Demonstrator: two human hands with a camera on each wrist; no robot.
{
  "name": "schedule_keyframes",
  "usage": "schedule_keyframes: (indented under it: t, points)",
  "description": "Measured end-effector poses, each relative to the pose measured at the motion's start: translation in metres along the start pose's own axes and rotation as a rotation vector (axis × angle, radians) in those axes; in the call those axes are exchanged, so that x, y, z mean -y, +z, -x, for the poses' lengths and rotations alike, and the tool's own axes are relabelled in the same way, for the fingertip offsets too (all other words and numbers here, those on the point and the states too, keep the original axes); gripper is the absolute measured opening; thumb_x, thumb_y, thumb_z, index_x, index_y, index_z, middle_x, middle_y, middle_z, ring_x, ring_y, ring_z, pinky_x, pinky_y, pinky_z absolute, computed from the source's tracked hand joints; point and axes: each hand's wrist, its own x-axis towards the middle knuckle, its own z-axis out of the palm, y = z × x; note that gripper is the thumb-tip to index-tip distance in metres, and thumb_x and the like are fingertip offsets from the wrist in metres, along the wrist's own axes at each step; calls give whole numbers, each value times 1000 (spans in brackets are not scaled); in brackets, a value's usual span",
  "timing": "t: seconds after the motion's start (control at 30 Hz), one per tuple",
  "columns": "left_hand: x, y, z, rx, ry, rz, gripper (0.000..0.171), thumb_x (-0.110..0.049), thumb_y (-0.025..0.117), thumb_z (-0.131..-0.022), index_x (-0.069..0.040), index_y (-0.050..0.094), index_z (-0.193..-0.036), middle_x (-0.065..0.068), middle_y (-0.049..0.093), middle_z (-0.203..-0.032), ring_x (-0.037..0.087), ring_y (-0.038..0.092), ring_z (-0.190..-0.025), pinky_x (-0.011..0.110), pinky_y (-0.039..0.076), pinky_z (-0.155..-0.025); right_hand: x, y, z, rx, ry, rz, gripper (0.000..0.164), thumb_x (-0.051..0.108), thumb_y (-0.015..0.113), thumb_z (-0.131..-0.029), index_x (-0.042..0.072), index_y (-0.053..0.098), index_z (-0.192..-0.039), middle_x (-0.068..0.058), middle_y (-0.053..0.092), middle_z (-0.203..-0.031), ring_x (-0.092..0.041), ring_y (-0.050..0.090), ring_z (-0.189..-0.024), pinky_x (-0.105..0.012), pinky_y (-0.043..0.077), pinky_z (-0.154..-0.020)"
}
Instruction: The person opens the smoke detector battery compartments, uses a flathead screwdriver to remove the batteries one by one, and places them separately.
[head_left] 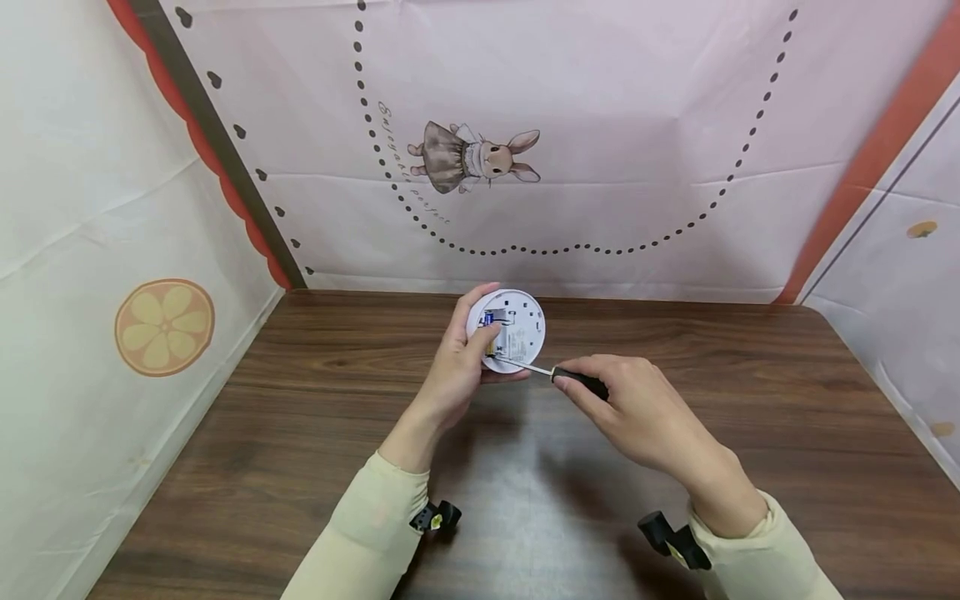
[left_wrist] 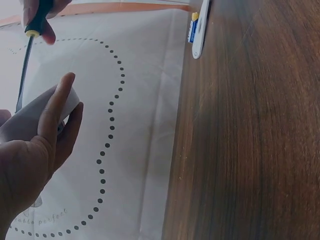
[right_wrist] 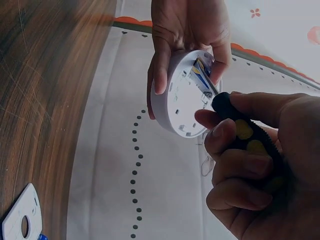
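My left hand (head_left: pixel 455 367) grips a round white device (head_left: pixel 528 333) that looks like a smoke detector, its back facing me. The thumb lies across an open battery compartment, where a blue battery (head_left: pixel 491 317) shows. My right hand (head_left: pixel 637 408) holds a screwdriver (head_left: pixel 581 382) by its dark handle with yellow patches, fingers curled round it. The metal shaft (head_left: pixel 528 367) slants into the compartment's near end. In the right wrist view the screwdriver tip reaches in beside a battery (right_wrist: pixel 198 75); the exact contact is partly hidden. Seen from the left wrist, the device (left_wrist: pixel 30 117) is edge-on.
A white plate with a hole (right_wrist: pixel 25 215) lies on the wooden table (head_left: pixel 337 400), with a blue item partly visible beside it. In the left wrist view a loose blue-and-yellow battery (left_wrist: pixel 193 28) lies by that plate (left_wrist: pixel 201 32). Printed cloth (head_left: pixel 600 167) hangs behind.
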Motion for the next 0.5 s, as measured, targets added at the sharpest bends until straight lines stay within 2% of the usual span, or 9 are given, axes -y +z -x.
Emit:
schedule_keyframes:
  t: [0.23, 0.37, 0.5]
  points:
    - [4, 3, 0, -55, 53, -34, 50, -11, 43, -111, -38, 35, -152, 10, 39, -148, 31, 68, -100, 61, 63, -80, 6, 3, 0, -16, 7, 13, 17, 27, 65, -104, 17, 76, -110, 9, 71, -90, -7, 56, -72, -26, 49, -66]
    - [6, 5, -1, -100, 85, -74, 49, -13, 46, -110, -39, 36, -152, 11, 42, -146, 28, 66, -101, 57, 65, -79, 9, 6, 0, -37, 14, 14, 15, 27, 65, -103, 17, 76, -108, 9, 69, -87, -6, 55, -70, -25, 48, -64]
    - [8, 5, -1, -138, 102, -90, 48, -15, 47, -110, -38, 36, -151, 11, 43, -145, 25, 66, -101, 57, 64, -81, 11, 10, 0, -66, 10, 17, 13, 26, 66, -103, 19, 75, -106, 9, 66, -84, -7, 54, -69, -25, 47, -63]
